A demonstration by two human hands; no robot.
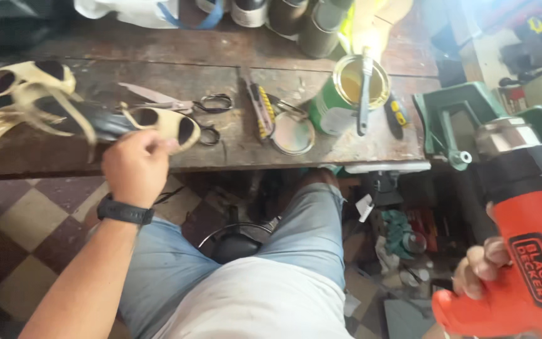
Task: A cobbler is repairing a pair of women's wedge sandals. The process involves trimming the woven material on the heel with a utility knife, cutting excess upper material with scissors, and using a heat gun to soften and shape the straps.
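My left hand (134, 166), with a black watch on its wrist, grips a cream and black strappy sandal (127, 120) at the front edge of the wooden workbench (233, 147). My right hand (481, 269) holds an orange and black heat gun (525, 207) at the lower right, its metal nozzle pointing up toward the bench's right end. Only the fingers of that hand show around the tool's handle.
On the bench lie another cream sandal (17, 85), scissors (177, 103), a yellow utility knife (261, 107), a round tin lid (293, 133) and an open green glue can (346, 94) with a brush across it. A green vise (456, 119) stands at the right. Dark cans line the back.
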